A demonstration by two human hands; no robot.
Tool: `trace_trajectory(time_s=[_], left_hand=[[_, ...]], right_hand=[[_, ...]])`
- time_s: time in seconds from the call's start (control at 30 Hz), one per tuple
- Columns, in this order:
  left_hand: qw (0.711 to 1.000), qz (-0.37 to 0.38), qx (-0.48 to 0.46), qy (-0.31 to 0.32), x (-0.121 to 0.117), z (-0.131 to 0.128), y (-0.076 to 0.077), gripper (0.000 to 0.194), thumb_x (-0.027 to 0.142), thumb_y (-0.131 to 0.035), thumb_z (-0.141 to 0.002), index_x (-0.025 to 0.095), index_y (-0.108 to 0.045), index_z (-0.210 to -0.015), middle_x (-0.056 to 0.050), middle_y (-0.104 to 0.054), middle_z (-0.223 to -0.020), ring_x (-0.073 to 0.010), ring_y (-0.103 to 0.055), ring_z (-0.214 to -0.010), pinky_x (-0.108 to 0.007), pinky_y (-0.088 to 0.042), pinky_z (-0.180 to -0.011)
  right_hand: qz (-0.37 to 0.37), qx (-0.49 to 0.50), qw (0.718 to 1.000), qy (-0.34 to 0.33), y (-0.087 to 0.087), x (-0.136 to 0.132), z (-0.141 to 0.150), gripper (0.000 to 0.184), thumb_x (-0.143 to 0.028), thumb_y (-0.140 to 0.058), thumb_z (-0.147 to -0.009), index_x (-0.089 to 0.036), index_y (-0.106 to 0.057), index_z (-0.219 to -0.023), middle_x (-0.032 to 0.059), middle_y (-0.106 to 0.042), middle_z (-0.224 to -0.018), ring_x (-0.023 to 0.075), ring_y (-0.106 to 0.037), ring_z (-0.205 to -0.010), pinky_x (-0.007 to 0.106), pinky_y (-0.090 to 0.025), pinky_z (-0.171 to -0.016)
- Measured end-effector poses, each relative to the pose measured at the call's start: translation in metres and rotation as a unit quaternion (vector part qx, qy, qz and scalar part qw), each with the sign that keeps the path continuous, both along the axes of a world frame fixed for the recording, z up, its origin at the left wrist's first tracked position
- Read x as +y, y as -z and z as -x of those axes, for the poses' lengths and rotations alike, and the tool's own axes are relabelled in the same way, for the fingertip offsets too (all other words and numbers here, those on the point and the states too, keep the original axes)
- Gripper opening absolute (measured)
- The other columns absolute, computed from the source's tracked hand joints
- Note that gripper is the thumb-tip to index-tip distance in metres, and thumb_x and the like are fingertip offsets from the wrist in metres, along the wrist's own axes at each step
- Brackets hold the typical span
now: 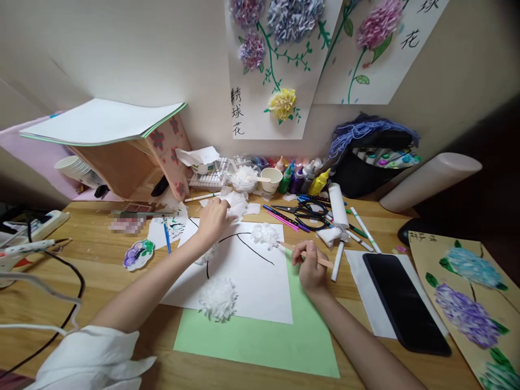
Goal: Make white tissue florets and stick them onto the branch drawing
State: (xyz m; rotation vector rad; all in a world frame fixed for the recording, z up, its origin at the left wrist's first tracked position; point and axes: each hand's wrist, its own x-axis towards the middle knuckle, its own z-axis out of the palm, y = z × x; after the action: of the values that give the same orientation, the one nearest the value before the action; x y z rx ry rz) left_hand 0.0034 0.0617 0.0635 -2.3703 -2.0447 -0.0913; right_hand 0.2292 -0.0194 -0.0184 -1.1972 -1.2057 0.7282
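Note:
My left hand [214,221] reaches over the far edge of the white paper [255,281], fingers curled down into a heap of white tissue paper [238,205]; its fingertips are partly hidden. In my right hand [312,265] is a flat wooden craft stick [325,262], its tip pointing at a white tissue flower [265,236] on the sheet. Another fluffy flower [218,299] sits near the sheet's lower edge, and a third [208,254] is partly covered by my left forearm. Black curved stem lines run between them. Under the sheet lies green paper [260,341].
Behind stand a paper cup [271,179] and paint bottles [298,177]. Black scissors [304,214] and pens lie beyond my right hand. A phone [406,303] rests at right, a paint palette [138,254] at left. Cables and a glue gun [32,249] occupy the left edge.

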Motion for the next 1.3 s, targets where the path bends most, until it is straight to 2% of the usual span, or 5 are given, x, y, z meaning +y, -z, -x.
trace_trajectory(time_s=[0.33, 0.6, 0.83, 1.07, 1.3], left_hand=[[0.994, -0.015, 0.105, 0.035, 0.004, -0.007, 0.02, 0.026, 0.006, -0.034, -0.084, 0.01, -0.055, -0.097, -0.015, -0.059, -0.096, -0.0249, -0.053, -0.09, -0.034, -0.039, -0.074], [0.983, -0.09, -0.151, 0.059, -0.007, 0.008, 0.004, 0.02, 0.022, -0.043, -0.087, 0.016, -0.061, -0.09, -0.008, -0.065, -0.089, -0.0209, -0.058, -0.084, -0.031, -0.042, -0.073], [0.922, 0.084, -0.354, 0.134, -0.043, -0.027, 0.002, 0.015, 0.027, -0.055, -0.082, 0.019, -0.067, -0.082, -0.003, -0.068, -0.085, -0.0149, -0.059, -0.079, -0.025, -0.043, -0.072], [0.955, 0.065, -0.248, 0.149, -0.042, -0.053, 0.034, 0.01, 0.021, -0.058, -0.079, 0.02, -0.068, -0.083, -0.002, -0.068, -0.082, -0.0166, -0.057, -0.078, -0.026, -0.04, -0.069], [0.967, 0.023, -0.205, 0.152, -0.039, -0.055, 0.041, 0.009, 0.021, -0.057, -0.079, 0.019, -0.064, -0.085, -0.002, -0.068, -0.08, -0.0168, -0.057, -0.074, -0.027, -0.039, -0.066]], right_hand=[[0.003, -0.01, 1.0, 0.009, 0.0, 0.0, -0.001, 0.049, -0.043, -0.027, -0.093, -0.02, -0.048, -0.054, -0.0019, -0.046, -0.044, 0.011, -0.043, -0.042, 0.025, -0.033, -0.043], [0.007, -0.005, 1.0, 0.012, -0.003, -0.002, 0.0, 0.05, -0.043, -0.027, -0.093, -0.02, -0.047, -0.054, -0.0018, -0.047, -0.046, 0.0106, -0.044, -0.044, 0.024, -0.035, -0.045], [-0.042, 0.0, 0.999, -0.018, 0.0, -0.005, 0.001, 0.05, -0.038, -0.027, -0.093, -0.021, -0.047, -0.052, -0.0013, -0.046, -0.045, 0.0115, -0.043, -0.045, 0.027, -0.034, -0.047], [-0.113, -0.064, 0.987, -0.091, -0.001, -0.007, 0.004, 0.043, -0.028, -0.028, -0.094, -0.021, -0.046, -0.056, -0.0016, -0.046, -0.048, 0.0118, -0.043, -0.047, 0.028, -0.034, -0.051], [-0.144, -0.222, 0.953, -0.147, -0.011, -0.002, 0.008, 0.034, -0.019, -0.028, -0.093, -0.021, -0.043, -0.063, -0.001, -0.046, -0.052, 0.0125, -0.045, -0.052, 0.027, -0.036, -0.054]])
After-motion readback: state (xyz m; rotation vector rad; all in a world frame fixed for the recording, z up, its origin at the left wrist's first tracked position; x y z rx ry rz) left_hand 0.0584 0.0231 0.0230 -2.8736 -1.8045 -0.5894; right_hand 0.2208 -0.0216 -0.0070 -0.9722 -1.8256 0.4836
